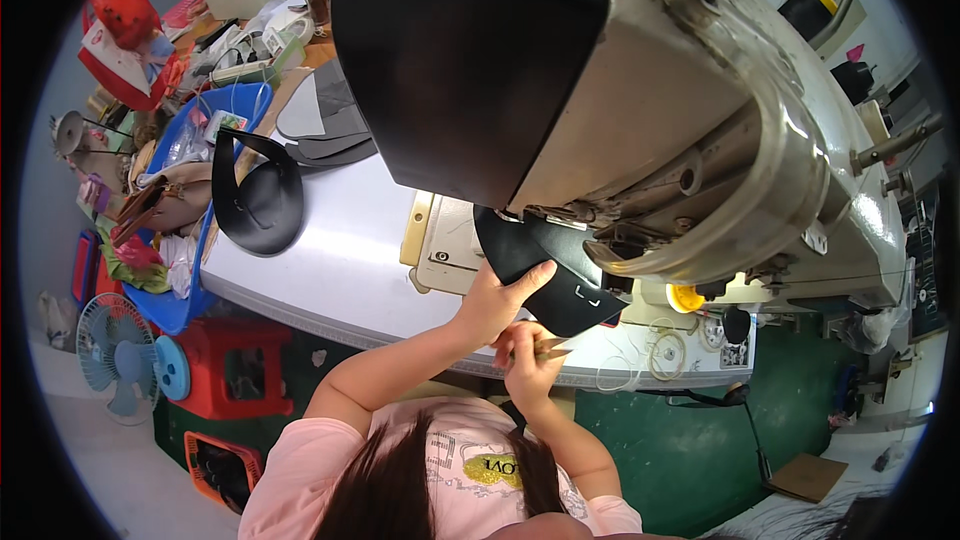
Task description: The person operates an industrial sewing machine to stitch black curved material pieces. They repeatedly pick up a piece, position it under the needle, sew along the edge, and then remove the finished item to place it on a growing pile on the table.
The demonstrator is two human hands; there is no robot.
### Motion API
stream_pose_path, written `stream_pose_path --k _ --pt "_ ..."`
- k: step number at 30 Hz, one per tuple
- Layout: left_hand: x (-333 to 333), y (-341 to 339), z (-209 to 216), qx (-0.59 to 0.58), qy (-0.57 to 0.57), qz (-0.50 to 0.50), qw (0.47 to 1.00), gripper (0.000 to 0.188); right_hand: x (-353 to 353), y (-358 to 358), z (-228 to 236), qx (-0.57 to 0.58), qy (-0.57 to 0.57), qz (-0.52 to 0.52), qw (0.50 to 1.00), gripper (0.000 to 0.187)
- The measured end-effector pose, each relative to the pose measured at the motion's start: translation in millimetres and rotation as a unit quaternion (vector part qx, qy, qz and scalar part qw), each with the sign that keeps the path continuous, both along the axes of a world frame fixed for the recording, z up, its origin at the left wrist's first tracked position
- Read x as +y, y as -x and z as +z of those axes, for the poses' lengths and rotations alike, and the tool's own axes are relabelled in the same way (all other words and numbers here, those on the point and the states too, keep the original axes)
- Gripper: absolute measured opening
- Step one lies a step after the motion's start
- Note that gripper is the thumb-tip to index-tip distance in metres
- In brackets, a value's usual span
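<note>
Under the head of a large sewing machine (660, 90) lies a black leather-like piece (570, 312) with a curved edge and small pale bracket-shaped marks. My left hand (495, 302) grips its near left edge, thumb on top and the other fingers largely hidden. Just below, close to the table's front edge, my right hand (528, 360) is closed around a small pointed metal tool (555, 347), which resembles thread snips. Its tip points right, beside the lower edge of the black piece. The machine head hides the far part of that piece.
On the white table (320, 250), another shaped black piece (262, 200) lies at left, near stacked dark flat pieces (335, 145). A blue basket (185, 305) full of odds and ends adjoins the table. Loose thread (665, 352) lies at right. A red stool (225, 365) and a fan (118, 358) stand lower left.
</note>
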State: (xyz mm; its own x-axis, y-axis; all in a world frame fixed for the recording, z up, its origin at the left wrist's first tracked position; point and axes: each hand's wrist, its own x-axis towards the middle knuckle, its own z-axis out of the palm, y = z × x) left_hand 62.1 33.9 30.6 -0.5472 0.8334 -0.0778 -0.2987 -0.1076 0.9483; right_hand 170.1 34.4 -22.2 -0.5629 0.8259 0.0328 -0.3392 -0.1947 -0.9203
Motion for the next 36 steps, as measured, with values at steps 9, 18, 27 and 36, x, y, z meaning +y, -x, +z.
stream_pose_path --k 9,18,27,36 --pt "-2 7 -6 -0.031 -0.087 0.043 0.995 0.015 -2 -39 17 -0.05 -0.214 0.053 0.974 0.006" --pt "-8 26 -8 -0.019 -0.05 -0.003 0.999 0.013 51 -50 43 -0.046 -0.376 -0.139 0.915 0.009" --pt "-33 16 -5 -0.225 -0.009 -0.077 0.971 0.039 202 -33 -67 0.044 -0.072 -0.111 0.99 0.023" --pt "-35 29 -1 -0.066 0.028 -0.07 0.995 0.043 238 -44 -74 0.038 -0.071 -0.068 0.994 0.04"
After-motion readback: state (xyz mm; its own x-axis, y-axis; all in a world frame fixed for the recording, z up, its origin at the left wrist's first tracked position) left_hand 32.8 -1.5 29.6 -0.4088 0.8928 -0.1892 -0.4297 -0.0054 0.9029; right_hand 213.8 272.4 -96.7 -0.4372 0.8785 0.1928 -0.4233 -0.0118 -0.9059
